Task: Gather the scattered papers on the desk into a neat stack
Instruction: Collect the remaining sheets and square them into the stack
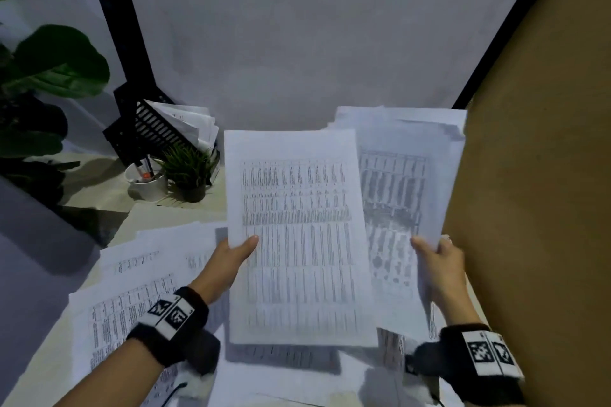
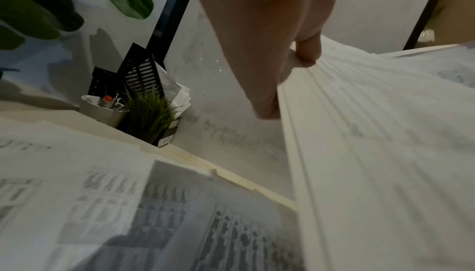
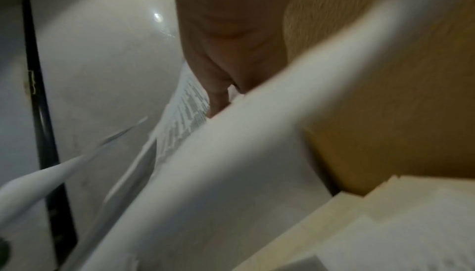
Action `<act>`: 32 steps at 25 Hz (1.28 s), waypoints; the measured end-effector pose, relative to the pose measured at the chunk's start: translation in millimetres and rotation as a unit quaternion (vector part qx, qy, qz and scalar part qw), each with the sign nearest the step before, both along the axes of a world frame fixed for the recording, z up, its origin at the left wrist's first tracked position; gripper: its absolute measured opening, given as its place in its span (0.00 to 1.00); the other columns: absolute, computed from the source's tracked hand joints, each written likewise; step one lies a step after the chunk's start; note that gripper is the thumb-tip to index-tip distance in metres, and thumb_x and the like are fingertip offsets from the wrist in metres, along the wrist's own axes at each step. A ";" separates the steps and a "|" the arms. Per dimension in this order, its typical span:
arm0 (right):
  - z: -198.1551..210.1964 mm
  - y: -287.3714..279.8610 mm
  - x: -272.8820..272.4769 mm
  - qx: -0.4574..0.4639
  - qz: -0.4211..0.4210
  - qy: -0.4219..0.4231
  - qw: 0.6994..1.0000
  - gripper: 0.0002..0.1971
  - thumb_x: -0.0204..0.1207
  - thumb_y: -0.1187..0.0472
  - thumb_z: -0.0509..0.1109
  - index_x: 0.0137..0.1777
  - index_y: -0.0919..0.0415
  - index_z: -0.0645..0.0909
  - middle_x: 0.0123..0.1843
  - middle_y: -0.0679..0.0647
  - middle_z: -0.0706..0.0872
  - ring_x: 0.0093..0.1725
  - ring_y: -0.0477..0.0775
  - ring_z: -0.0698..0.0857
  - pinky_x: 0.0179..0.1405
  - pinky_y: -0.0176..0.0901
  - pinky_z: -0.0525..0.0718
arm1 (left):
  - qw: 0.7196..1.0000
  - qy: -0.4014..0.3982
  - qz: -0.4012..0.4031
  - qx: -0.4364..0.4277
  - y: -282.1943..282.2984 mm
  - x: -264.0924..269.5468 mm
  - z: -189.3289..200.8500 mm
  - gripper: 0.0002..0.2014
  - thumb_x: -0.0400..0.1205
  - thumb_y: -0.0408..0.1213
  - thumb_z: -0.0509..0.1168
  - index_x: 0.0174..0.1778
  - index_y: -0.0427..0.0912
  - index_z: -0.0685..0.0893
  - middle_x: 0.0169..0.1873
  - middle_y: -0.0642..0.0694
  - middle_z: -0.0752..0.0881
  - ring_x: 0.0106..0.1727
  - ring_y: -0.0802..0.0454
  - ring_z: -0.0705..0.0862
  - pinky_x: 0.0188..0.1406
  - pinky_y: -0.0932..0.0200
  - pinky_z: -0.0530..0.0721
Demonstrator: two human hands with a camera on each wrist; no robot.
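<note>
desk (image 1: 198, 208) mostly hidden | left hand (image 1: 231, 258) pinches sheaf (image 1: 297, 235) | right hand (image 1: 439, 261) pinches blurred sheets (image 1: 403, 182)

— What sort of place is this?

— An office, or a desk corner at home. Printed papers (image 1: 132, 294) covered in tables lie spread over a pale desk (image 1: 99, 198).

— Anything else?

— A black file rack (image 1: 155, 129) stuffed with sheets stands in the corner against the grey wall (image 1: 297, 43), just beside a white cup (image 1: 148, 185) of pens and a small potted grass plant (image 1: 190, 172). A big-leaved plant (image 1: 56, 63) stands further left.
</note>
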State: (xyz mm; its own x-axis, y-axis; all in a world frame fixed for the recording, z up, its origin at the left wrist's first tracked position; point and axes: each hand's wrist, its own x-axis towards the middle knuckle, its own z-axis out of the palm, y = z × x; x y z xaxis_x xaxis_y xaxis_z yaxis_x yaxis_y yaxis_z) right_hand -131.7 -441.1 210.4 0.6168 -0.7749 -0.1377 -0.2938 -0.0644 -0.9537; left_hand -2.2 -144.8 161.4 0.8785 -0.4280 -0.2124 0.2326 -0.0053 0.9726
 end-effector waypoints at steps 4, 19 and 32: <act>-22.0 44.0 11.8 0.095 0.099 -0.025 0.990 0.11 0.78 0.62 0.66 0.52 0.71 0.80 0.49 0.69 0.87 0.47 0.63 0.86 0.37 0.37 0.88 | 0.997 0.040 -0.002 -0.063 -9.2 4.9 9.5 0.17 0.77 0.47 0.65 0.61 0.50 0.80 0.62 0.46 0.85 0.65 0.49 0.82 0.73 0.43 0.72; -42.1 74.4 39.1 0.075 0.187 -0.098 0.975 0.11 0.66 0.72 0.76 0.43 0.56 0.82 0.37 0.46 0.89 0.33 0.37 0.88 0.35 0.31 0.85 | 0.990 -0.092 0.089 -0.062 2.3 0.1 17.9 0.19 0.66 0.40 0.77 0.51 0.49 0.81 0.43 0.48 0.91 0.50 0.49 0.89 0.47 0.50 0.89; -33.8 70.5 40.0 0.093 0.191 -0.187 0.959 0.16 0.53 0.64 0.78 0.43 0.53 0.85 0.35 0.43 0.92 0.39 0.40 0.89 0.39 0.33 0.87 | 0.989 -0.100 0.057 -0.088 11.4 -4.1 25.3 0.41 0.39 0.63 0.80 0.46 0.48 0.81 0.35 0.57 0.91 0.40 0.64 0.88 0.35 0.70 0.85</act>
State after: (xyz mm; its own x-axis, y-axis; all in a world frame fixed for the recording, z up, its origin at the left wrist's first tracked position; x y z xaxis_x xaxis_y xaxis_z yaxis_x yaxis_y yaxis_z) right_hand -91.6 -370.7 176.6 0.8839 -0.4665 0.0339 0.0820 0.0831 -0.9932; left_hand -6.4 -133.4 186.8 0.9398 -0.3393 0.0405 0.0240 0.1838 0.9827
